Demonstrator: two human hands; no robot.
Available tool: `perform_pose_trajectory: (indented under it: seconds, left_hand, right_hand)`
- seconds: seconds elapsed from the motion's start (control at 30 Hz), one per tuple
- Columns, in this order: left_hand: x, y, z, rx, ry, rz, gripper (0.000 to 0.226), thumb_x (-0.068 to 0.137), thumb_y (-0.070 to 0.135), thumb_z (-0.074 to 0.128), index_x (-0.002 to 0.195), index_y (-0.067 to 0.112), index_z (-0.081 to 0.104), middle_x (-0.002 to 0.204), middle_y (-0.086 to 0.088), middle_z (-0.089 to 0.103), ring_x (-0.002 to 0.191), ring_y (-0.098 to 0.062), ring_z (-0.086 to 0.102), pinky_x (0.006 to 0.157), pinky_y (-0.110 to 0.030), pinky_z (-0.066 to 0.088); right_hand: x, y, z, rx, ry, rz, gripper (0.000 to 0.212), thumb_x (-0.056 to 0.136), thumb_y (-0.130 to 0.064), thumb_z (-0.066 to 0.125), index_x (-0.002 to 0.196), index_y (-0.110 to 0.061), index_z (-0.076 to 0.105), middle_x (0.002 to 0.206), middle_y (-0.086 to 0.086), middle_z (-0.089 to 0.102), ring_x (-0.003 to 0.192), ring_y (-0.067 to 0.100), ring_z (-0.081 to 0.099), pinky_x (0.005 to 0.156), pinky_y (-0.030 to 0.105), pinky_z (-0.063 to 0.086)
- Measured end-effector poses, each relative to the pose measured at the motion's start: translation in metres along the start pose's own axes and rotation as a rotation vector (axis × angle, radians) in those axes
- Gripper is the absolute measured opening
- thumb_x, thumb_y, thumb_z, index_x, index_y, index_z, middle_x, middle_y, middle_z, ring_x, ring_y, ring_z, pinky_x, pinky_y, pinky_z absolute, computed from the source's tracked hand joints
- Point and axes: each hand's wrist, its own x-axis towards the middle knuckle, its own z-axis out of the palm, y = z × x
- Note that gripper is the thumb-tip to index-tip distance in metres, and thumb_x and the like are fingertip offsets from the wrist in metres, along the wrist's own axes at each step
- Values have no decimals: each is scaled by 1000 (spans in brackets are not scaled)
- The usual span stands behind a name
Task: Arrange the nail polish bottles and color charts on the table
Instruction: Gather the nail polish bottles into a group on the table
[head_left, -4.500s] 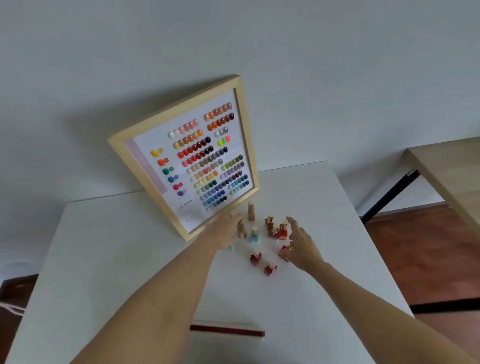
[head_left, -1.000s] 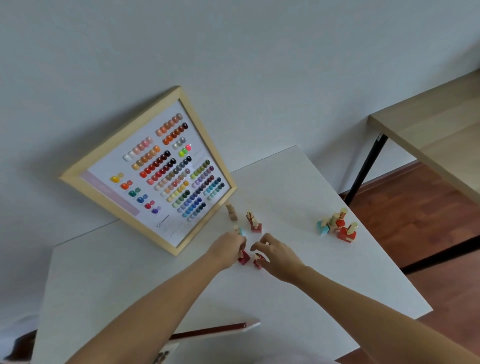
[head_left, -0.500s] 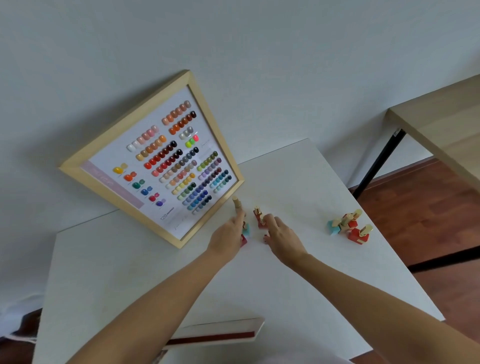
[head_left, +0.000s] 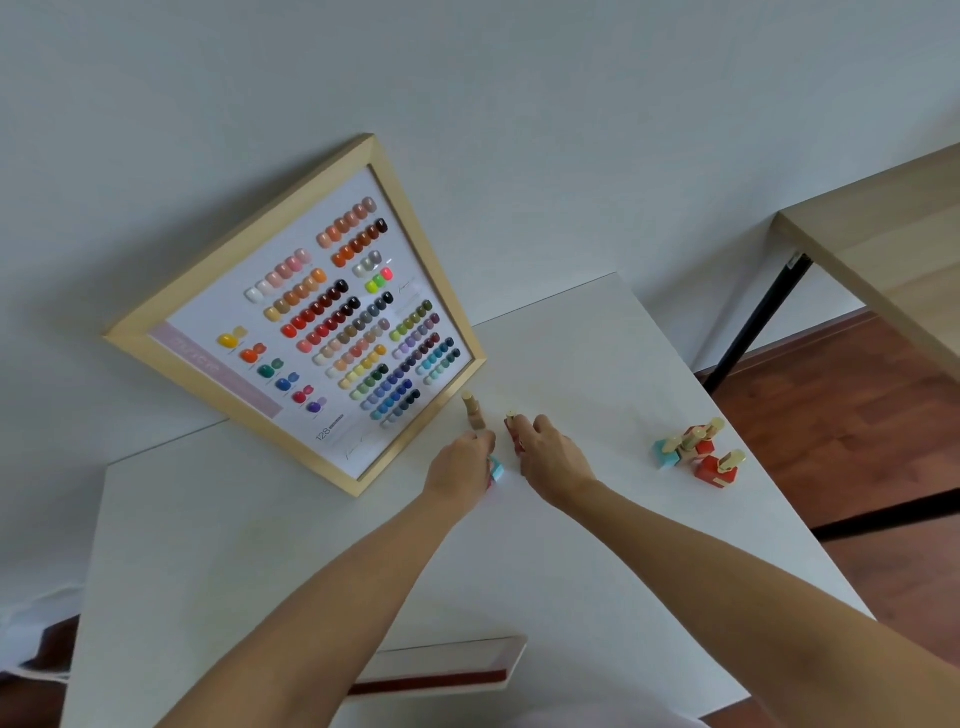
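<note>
A wood-framed color chart leans against the wall at the back of the white table. Just in front of its lower corner stands a beige bottle. My left hand is closed over a light blue bottle, mostly hidden under the fingers. My right hand grips a red bottle right beside it. A group of red and blue bottles with cream caps stands near the table's right edge.
A flat white board with a dark red edge lies at the table's near edge. A wooden table with a black leg stands to the right, over brown floor.
Several bottles now stand grouped at the right edge. Both hands moved from the front bottles toward the chart and closed on a blue and a red bottle.
</note>
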Motion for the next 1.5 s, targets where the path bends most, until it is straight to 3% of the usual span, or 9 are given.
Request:
perform_pose_trajectory:
  seconds: [0.13, 0.2, 0.3, 0.47, 0.6, 0.9, 1.23, 1.5]
  left_hand:
    - [-1, 3, 1, 10, 2, 5, 16, 89, 15, 62, 103, 10, 58, 102, -12, 67, 93, -26, 67, 77, -27, 53]
    - [-3, 6, 1, 20, -5, 11, 14, 91, 14, 59, 104, 9, 58, 101, -12, 67, 94, -27, 66, 75, -27, 51]
    - [-6, 14, -2, 30, -13, 44, 14, 93, 16, 57, 104, 9, 59, 100, -13, 68, 94, -26, 67, 79, -31, 57]
    - [-5, 36, -6, 11, -42, 124, 14, 94, 15, 53, 105, 9, 58, 102, -13, 68, 93, -27, 66, 79, -40, 58]
    - [-3, 62, -5, 15, -67, 188, 13, 94, 14, 52, 103, 8, 59, 100, -14, 67, 86, -28, 64, 71, -38, 55]
    - [2, 129, 14, -4, -132, 344, 15, 91, 8, 51, 103, 9, 60, 99, -14, 65, 88, -33, 61, 71, -38, 49]
    - [5, 185, 31, 14, -137, 470, 17, 90, 5, 53, 106, 9, 59, 101, -15, 65, 90, -34, 62, 67, -33, 42]
    - [9, 202, 40, 15, -88, 458, 26, 92, 10, 56, 118, 12, 58, 109, -11, 66, 96, -30, 64, 79, -36, 53]
  right_hand:
    - [-2, 5, -5, 17, -26, 19, 36, 85, 0, 56, 118, -11, 45, 103, 11, 49, 66, 23, 47, 56, 32, 44]
    - [-7, 12, -8, 17, -21, 22, 29, 84, 5, 52, 108, -9, 49, 101, 12, 51, 64, 24, 45, 55, 32, 38]
    - [-20, 24, -11, -5, -10, 28, 21, 85, 7, 49, 100, -8, 51, 99, 13, 52, 66, 28, 49, 55, 34, 40]
    - [-48, 51, -20, -1, 41, 55, 15, 91, -1, 50, 101, -11, 54, 99, 10, 53, 70, 27, 55, 56, 32, 45]
    - [-71, 71, -31, 1, 78, 97, 15, 91, -6, 54, 105, -14, 55, 103, 7, 53, 78, 26, 59, 63, 34, 56]
    - [-122, 116, -49, -68, 148, 193, 23, 90, -9, 58, 111, -16, 57, 115, 2, 54, 89, 21, 60, 71, 30, 56]
    - [-152, 142, -55, 9, 192, 314, 22, 83, -4, 63, 103, -13, 59, 104, 7, 55, 80, 29, 59, 70, 40, 54]
    - [-150, 151, -55, 9, 224, 310, 23, 85, -7, 62, 106, -15, 58, 98, 5, 53, 74, 25, 57, 67, 38, 55]
